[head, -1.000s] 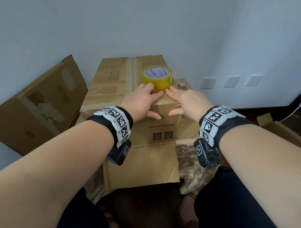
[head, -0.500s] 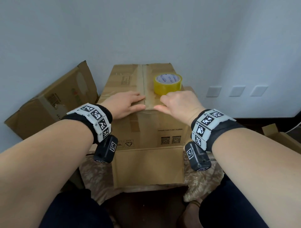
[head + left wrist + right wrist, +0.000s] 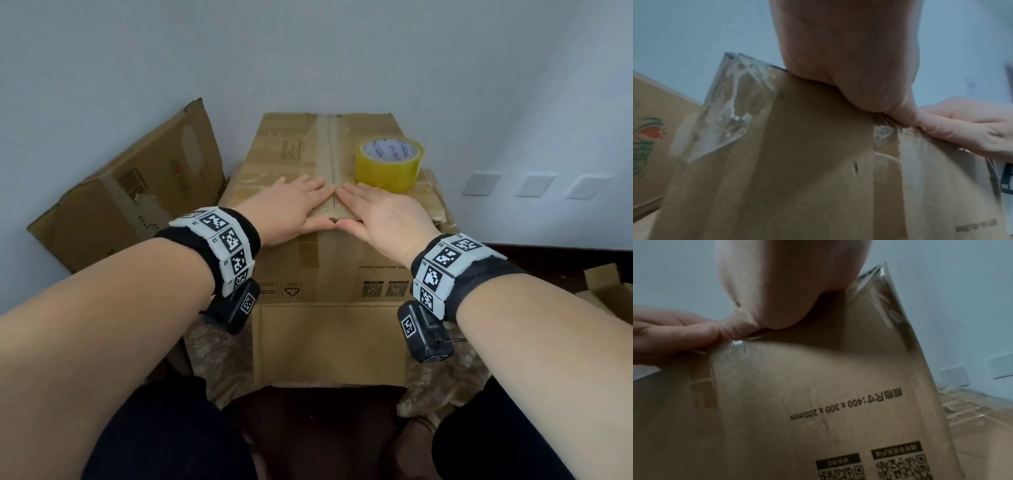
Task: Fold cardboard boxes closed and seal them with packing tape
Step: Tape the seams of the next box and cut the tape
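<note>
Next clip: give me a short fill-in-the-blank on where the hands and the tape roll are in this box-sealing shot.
1. Both hands, the left hand and the right hand, lie ____ on top of the cardboard box.
2. The yellow tape roll stands on the box just beyond the ____ hand.
3. The two thumbs meet at the box's near top ____.

Missing words: flat; right; edge

The head camera looks forward and down from above onto the top of a cardboard box point(image 3: 329, 212), near both wrists. The left wrist camera sits low and close against the box's front face, looking up past the left hand point(image 3: 849, 53). The right wrist camera mirrors it beneath the right hand point(image 3: 789, 280). All three views share the box's near top edge, where the thumbs meet.
</note>
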